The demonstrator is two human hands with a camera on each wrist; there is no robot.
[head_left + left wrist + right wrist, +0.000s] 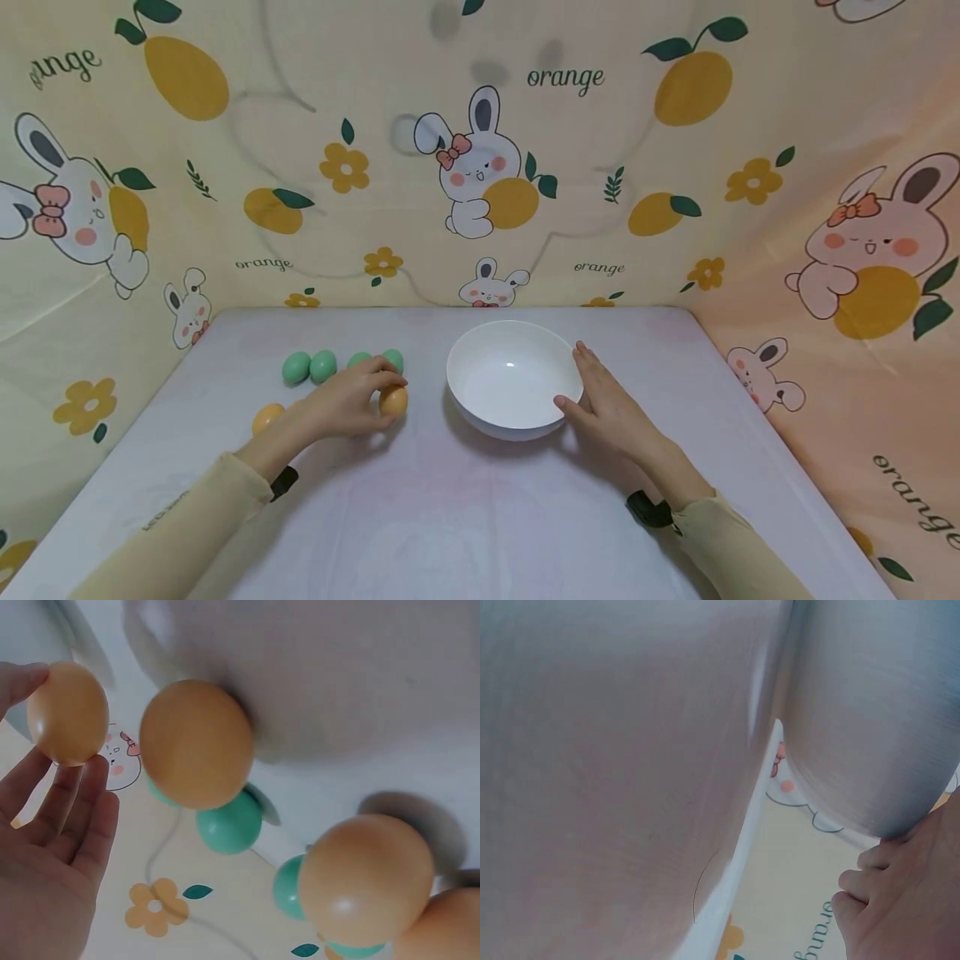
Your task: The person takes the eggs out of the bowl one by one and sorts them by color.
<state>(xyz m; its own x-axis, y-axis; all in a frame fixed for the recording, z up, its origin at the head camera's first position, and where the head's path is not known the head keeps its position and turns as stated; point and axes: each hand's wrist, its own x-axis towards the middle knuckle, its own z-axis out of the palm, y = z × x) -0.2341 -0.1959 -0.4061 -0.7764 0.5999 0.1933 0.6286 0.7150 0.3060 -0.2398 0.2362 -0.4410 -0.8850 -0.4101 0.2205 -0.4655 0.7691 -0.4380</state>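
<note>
My left hand (348,404) pinches a brown egg (393,402) between thumb and fingertips, left of a large white bowl (510,379). In the left wrist view the thumb is on top of this egg (67,712) and the fingers curl below it. At the bowl's right side, my right hand (611,408) touches the rim and outer wall with extended fingers and thumb. The bowl's outer wall (877,712) fills the upper right of the right wrist view. More brown eggs (196,742) lie near the left hand, one (267,418) partly behind its wrist.
Behind the left hand several green eggs (296,367) stand in a row; the hand partly covers some. A white cloth covers the table (465,517). A curtain (420,50) printed with rabbits and oranges hangs along the back and both sides.
</note>
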